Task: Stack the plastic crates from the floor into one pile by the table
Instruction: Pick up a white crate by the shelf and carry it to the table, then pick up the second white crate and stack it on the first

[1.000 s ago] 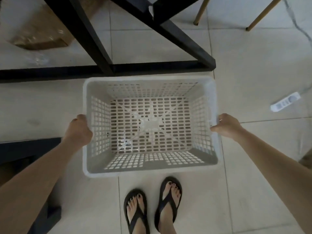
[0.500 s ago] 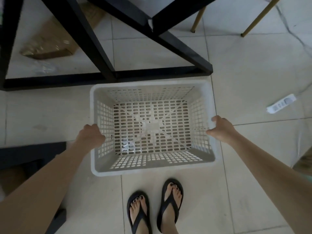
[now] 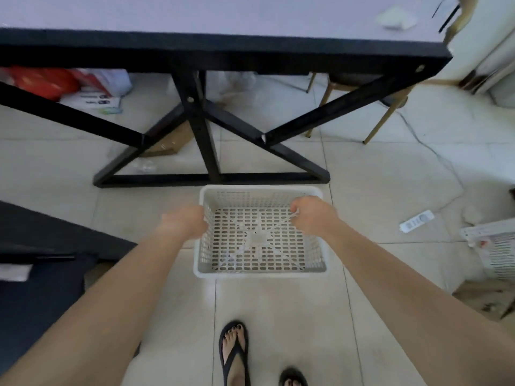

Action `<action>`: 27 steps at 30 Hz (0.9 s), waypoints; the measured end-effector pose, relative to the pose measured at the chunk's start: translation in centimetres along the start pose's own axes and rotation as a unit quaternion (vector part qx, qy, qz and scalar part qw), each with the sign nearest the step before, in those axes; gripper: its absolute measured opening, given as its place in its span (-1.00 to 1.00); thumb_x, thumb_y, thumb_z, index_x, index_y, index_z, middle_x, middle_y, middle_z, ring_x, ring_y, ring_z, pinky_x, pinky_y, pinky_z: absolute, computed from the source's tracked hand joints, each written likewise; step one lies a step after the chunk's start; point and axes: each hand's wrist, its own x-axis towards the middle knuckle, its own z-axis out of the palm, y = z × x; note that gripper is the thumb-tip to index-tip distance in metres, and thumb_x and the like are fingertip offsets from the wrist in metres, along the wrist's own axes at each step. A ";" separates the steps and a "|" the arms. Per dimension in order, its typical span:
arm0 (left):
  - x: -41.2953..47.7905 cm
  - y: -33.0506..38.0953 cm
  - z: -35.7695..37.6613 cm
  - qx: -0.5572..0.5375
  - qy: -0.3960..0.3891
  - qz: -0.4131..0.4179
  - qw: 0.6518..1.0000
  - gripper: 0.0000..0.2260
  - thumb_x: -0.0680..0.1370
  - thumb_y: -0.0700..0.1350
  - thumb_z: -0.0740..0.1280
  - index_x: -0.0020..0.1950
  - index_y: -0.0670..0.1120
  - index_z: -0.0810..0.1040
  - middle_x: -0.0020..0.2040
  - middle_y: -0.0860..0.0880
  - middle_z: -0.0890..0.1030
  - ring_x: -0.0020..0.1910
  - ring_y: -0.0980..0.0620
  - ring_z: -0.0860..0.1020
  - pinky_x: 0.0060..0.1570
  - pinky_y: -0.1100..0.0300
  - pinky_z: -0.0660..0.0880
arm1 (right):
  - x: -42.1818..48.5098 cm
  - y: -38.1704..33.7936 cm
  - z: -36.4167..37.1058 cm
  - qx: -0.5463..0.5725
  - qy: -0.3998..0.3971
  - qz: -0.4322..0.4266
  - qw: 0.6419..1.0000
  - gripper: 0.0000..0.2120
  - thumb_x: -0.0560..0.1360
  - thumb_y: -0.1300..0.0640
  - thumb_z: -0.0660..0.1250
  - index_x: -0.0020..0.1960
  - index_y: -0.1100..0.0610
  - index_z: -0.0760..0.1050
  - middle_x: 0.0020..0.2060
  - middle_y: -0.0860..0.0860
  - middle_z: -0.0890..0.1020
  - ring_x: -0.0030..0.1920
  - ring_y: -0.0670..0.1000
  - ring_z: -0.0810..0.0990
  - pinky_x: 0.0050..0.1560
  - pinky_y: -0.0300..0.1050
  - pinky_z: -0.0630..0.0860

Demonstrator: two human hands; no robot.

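A white perforated plastic crate (image 3: 260, 270) is upright and empty, low over the tiled floor right in front of the black table's base bar (image 3: 211, 178). Whether it rests on the tiles I cannot tell. My left hand (image 3: 186, 221) is curled on the crate's left rim. My right hand (image 3: 310, 214) grips the right rim near the far corner. A second white crate (image 3: 498, 246) shows partly at the right edge of the view, with something inside it.
The black table (image 3: 223, 48) with crossed legs spans the top. A white power strip (image 3: 416, 220) lies on the floor to the right. Dark furniture (image 3: 41, 246) stands on the left. Chair legs (image 3: 384, 118) and cardboard (image 3: 167, 146) are beyond the table. My feet (image 3: 234, 352) are below.
The crate has moved away from my feet toward the table base. The view has lifted, so the tabletop and a second crate now show. Both hands stay on the rims.
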 end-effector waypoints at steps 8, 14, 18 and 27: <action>-25.0 -5.5 -2.0 -0.082 0.074 -0.064 0.992 -0.69 0.60 -0.16 0.12 0.26 -0.19 0.52 0.25 -0.19 0.55 0.22 -0.20 0.51 0.23 -0.06 0.47 | -17.6 -9.8 -5.3 -0.078 0.024 -0.164 0.983 -0.71 0.49 0.02 0.27 0.19 0.04 0.51 0.07 0.07 0.60 0.05 0.15 0.58 -0.01 -0.01 0.51; -45.4 -8.6 2.3 -0.112 0.069 -0.131 0.983 -0.76 0.57 -0.16 0.20 0.11 -0.20 0.60 0.09 -0.18 0.63 0.06 -0.22 0.59 0.10 -0.08 0.55 | -33.5 -17.8 -3.4 -0.183 0.013 -0.276 0.943 -0.72 0.51 0.05 0.23 0.18 0.08 0.51 0.11 0.10 0.57 0.10 0.16 0.55 0.07 0.02 0.50; -56.0 -12.2 6.2 -0.134 0.067 -0.176 0.973 -0.71 0.59 -0.12 0.18 0.16 -0.21 0.61 0.14 -0.16 0.64 0.11 -0.18 0.58 0.13 -0.02 0.52 | -42.7 -23.9 -0.8 -0.225 -0.041 -0.342 0.912 -0.85 0.43 0.07 0.28 -0.06 0.12 0.49 -0.06 0.09 0.56 -0.09 0.14 0.54 -0.09 -0.07 0.47; -75.3 -24.5 17.4 -0.172 0.106 -0.305 0.931 -0.73 0.58 -0.16 0.18 0.13 -0.24 0.60 0.11 -0.18 0.64 0.00 -0.15 0.57 0.06 -0.01 0.52 | -58.7 -36.2 7.9 -0.271 -0.044 -0.410 0.870 -0.71 0.47 0.03 0.28 0.16 0.08 0.48 0.07 0.08 0.54 -0.01 0.15 0.59 0.10 0.07 0.57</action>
